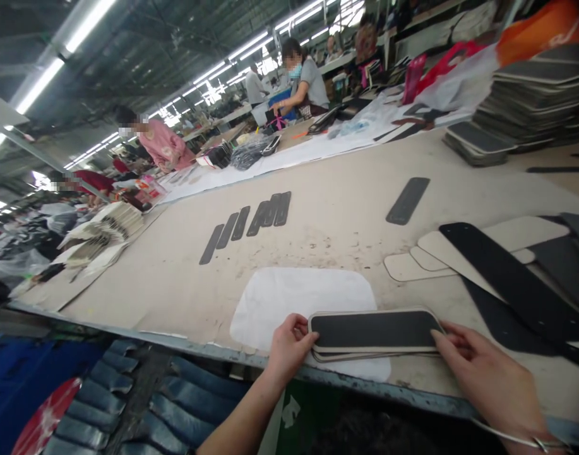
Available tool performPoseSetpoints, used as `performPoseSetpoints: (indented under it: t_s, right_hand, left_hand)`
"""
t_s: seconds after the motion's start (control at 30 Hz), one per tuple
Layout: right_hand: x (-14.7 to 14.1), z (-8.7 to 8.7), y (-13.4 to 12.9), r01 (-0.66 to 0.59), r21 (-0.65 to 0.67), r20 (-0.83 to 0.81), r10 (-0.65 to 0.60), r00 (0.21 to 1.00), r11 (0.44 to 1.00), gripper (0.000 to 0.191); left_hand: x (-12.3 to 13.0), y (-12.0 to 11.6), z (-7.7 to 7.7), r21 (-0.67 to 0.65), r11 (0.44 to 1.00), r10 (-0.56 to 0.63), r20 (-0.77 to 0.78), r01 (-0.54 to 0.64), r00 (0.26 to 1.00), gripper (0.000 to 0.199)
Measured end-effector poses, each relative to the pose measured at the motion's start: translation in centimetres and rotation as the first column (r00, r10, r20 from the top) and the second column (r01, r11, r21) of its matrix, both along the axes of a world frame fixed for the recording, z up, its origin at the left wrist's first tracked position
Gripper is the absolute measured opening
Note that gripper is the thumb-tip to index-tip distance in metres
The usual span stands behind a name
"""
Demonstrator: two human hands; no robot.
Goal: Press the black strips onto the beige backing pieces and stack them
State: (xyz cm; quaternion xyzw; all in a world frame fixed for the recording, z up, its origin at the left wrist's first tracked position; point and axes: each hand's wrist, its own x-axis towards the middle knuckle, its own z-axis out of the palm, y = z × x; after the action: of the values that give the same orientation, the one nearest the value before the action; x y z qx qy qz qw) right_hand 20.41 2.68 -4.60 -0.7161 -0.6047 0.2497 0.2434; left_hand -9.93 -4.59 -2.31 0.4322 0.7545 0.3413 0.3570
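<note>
A small stack of long rounded panels [374, 331], dark on top with a pale border, lies near the table's front edge, partly over a white sheet [270, 297]. My left hand [292, 344] grips the stack's left end, thumb on top and fingers curled at the corner. At the opposite end, my right hand [483, 370] pinches the corner with the thumb on the dark face and the fingers behind. Dark and cream pieces [502, 265] overlap one another to the right of the stack.
Small dark strips [261, 218] lie mid-table, with a single one [407, 201] further right. A tall stack of panels [540, 95] stands back right; cream pieces [104, 234] lie at left. Bluish curved pieces [175, 404] sit below the table edge. People work beyond.
</note>
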Motion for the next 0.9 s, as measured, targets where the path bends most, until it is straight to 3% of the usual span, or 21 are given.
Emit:
performPoseSetpoints:
  t_s: [0.17, 0.33, 0.57, 0.67, 0.8, 0.9]
  right_hand:
    - [0.0, -0.4, 0.0, 0.008, 0.038, -0.029, -0.007, 1.0, 0.999, 0.04]
    - [-0.1, 0.0, -0.1, -0.02, 0.05, -0.108, 0.025, 0.994, 0.999, 0.038]
    - [0.0, 0.8, -0.1, -0.003, 0.052, -0.2, 0.013, 0.98, 0.999, 0.034]
    - [0.4, 0.8, -0.1, 0.032, 0.069, -0.238, -0.014, 0.971, 0.997, 0.032]
    - [0.8, 0.6, -0.2, 0.036, 0.099, -0.301, -0.005, 0.953, 0.994, 0.029]
    - [0.7, 0.8, -0.3, 0.007, 0.059, -0.374, 0.016, 0.927, 0.998, 0.026]
  left_hand:
    - [0.5, 0.1, -0.5, 0.055, 0.997, 0.046, 0.158, -0.055, 0.986, 0.021]
    - [0.3, 0.2, -0.4, 0.072, 0.995, 0.037, 0.381, -0.07, 0.924, 0.026]
    - [-0.1, 0.3, 0.3, 0.212, 0.977, -0.076, 0.33, 0.004, 0.941, 0.019]
    - [-0.1, 0.4, 0.3, 0.246, 0.969, -0.072, 0.316, -0.008, 0.946, 0.021]
    - [-0.1, 0.8, 0.2, 0.186, 0.98, 0.001, 0.34, -0.068, 0.94, 0.032]
    - [0.0, 0.9, 0.6, 0.127, 0.991, -0.004, 0.348, -0.043, 0.937, 0.036]
